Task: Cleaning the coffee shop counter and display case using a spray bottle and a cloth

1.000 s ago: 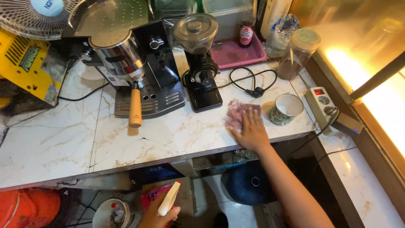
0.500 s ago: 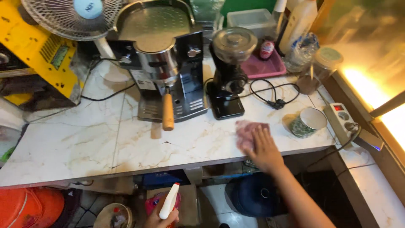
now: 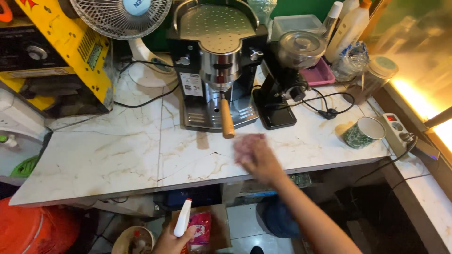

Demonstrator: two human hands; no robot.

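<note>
My right hand [image 3: 260, 160] presses a pink cloth [image 3: 248, 143] flat on the white marble counter [image 3: 117, 155], just in front of the espresso machine [image 3: 214, 70] and its wooden-handled portafilter [image 3: 227, 119]. The hand and cloth are motion-blurred. Below the counter's front edge, my left hand [image 3: 170, 241] holds a white spray bottle [image 3: 182, 218] upright.
A black coffee grinder [image 3: 285, 75] with a loose black cord [image 3: 327, 106] stands right of the machine. A green patterned mug [image 3: 363, 132] and a power strip [image 3: 400, 134] sit at the counter's right end. A white fan [image 3: 127, 19] and a yellow machine [image 3: 61, 51] stand at the back left.
My right hand has slid the pink cloth leftward along the counter, from beside the mug to in front of the espresso machine. The spray bottle stays low in my left hand.
</note>
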